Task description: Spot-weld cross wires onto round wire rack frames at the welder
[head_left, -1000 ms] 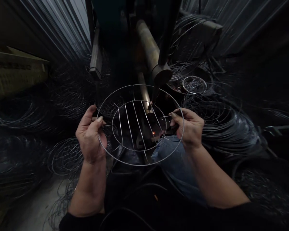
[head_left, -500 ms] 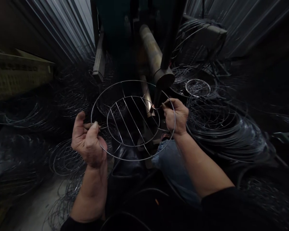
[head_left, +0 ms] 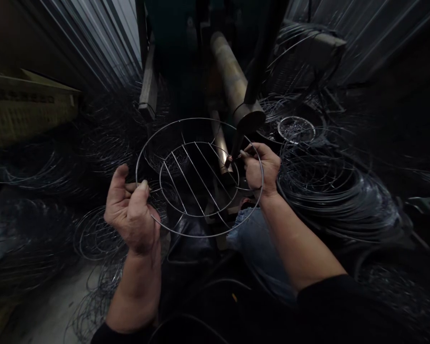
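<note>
A round wire rack (head_left: 193, 180), made of an outer ring, a smaller inner ring and straight crossbars, is held tilted in front of me. My left hand (head_left: 132, 212) pinches its left rim between thumb and fingers, the index finger raised. At the right side, my right hand (head_left: 262, 168) reaches through the rack, with the outer ring crossing over it. Its closed fingertips hold what looks like a short thin wire, mostly hidden, by the copper-coloured tip (head_left: 229, 160) of a machine. Under that tip lies a brass-coloured lower bar (head_left: 220, 145), partly behind the rack.
A thick metal cylinder (head_left: 234, 79) juts from the dark machine above the rack. Coiled wire rings (head_left: 329, 205) are piled at the right, near a round bowl (head_left: 296, 130) of small metal pieces. More wire racks (head_left: 96, 234) lie at the lower left; a yellow box (head_left: 28, 107) stands beyond.
The rack has shifted and turned slightly in my hands. The fingertips of my right hand are a little higher, and the thin wire at the copper tip shows less. Both hands keep their hold.
</note>
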`<state>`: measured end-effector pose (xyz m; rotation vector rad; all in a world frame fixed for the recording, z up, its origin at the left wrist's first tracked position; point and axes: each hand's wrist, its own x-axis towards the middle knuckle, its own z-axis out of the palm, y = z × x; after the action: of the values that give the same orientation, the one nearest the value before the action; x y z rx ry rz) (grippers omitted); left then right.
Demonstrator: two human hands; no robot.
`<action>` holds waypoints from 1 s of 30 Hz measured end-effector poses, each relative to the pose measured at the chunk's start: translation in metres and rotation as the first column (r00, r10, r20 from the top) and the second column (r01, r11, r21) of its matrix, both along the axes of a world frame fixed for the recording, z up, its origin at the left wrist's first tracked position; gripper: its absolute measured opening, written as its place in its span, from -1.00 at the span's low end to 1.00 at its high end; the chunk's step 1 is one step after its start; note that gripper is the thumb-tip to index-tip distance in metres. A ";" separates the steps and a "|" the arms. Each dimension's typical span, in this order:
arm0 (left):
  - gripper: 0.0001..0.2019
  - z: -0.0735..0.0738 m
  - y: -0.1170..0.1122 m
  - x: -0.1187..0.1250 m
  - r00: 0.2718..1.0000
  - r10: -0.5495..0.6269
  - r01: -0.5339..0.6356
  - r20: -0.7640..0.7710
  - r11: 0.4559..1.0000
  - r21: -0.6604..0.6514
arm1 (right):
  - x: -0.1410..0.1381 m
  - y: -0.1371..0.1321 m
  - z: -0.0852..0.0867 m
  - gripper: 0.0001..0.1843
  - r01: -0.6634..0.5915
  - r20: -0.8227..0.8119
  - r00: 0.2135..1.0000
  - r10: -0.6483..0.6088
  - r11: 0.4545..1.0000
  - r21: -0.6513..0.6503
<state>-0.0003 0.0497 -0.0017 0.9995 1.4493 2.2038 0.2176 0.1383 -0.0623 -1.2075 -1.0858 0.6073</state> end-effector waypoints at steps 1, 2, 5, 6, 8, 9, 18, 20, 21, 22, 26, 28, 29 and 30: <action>-0.66 0.000 0.000 0.000 1.000 -0.004 0.004 -0.005 1.000 -0.012 | 0.000 0.000 0.002 -0.95 0.003 0.005 1.000 -0.003 1.000 -0.006; -0.66 0.000 -0.001 0.000 1.000 -0.010 0.010 -0.008 1.000 -0.021 | -0.001 -0.001 0.004 -0.95 0.007 0.014 1.000 -0.007 1.000 -0.013; -0.65 -0.001 -0.003 0.000 1.000 -0.022 0.022 0.008 1.000 -0.009 | -0.003 0.000 0.010 -0.95 0.023 0.029 0.999 -0.022 0.999 -0.036; -0.64 -0.001 -0.004 0.001 1.000 -0.024 0.024 0.015 1.000 0.003 | -0.003 0.000 0.011 -0.95 0.017 0.017 1.000 -0.017 0.999 -0.043; -0.63 -0.002 -0.006 0.000 0.999 -0.031 0.031 0.023 0.999 0.016 | -0.001 -0.002 0.013 -0.95 -0.022 -0.056 0.998 0.019 0.998 -0.055; -0.62 -0.003 -0.008 -0.001 0.999 -0.037 0.037 0.020 0.999 0.008 | 0.002 -0.006 0.014 -0.94 -0.056 -0.110 0.993 0.049 0.997 -0.058; -0.68 -0.002 -0.014 -0.007 0.991 -0.132 0.133 0.019 0.990 -0.039 | 0.026 -0.084 0.009 -0.76 -0.273 -0.427 0.882 0.201 0.955 -0.116; -0.67 -0.002 -0.021 -0.006 0.988 -0.151 0.152 0.033 0.988 -0.032 | 0.019 -0.092 0.006 -0.81 -0.166 -0.381 0.917 0.117 0.981 -0.097; -0.66 -0.002 -0.024 -0.006 0.985 -0.167 0.169 0.034 0.985 -0.045 | 0.016 -0.093 0.005 -0.82 -0.134 -0.353 0.931 0.093 0.987 -0.093; -0.66 -0.003 -0.027 -0.008 0.981 -0.190 0.192 0.034 0.979 -0.063 | 0.012 -0.094 0.004 -0.82 -0.115 -0.325 0.942 0.080 0.990 -0.087; -0.70 -0.003 -0.017 -0.020 0.985 -0.163 0.167 0.056 0.984 -0.067 | 0.005 -0.095 0.001 -0.79 -0.089 -0.287 0.955 0.070 0.995 -0.055; -0.72 -0.001 0.007 -0.028 0.987 -0.130 0.135 0.092 0.990 -0.048 | 0.003 -0.094 0.001 -0.79 -0.077 -0.301 0.952 0.061 0.996 -0.044; -0.71 0.002 0.023 -0.032 0.978 -0.174 0.183 0.114 0.980 -0.078 | 0.002 -0.094 0.001 -0.81 -0.071 -0.308 0.950 0.055 0.997 -0.039; -0.72 0.005 0.039 -0.037 0.963 -0.238 0.253 0.129 0.961 -0.114 | 0.001 -0.094 0.001 -0.81 -0.067 -0.311 0.949 0.052 0.997 -0.037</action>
<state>-0.0369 0.0887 0.0029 0.9376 1.3208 1.9318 0.2189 0.0440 -0.0614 -1.0785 -0.8470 0.8437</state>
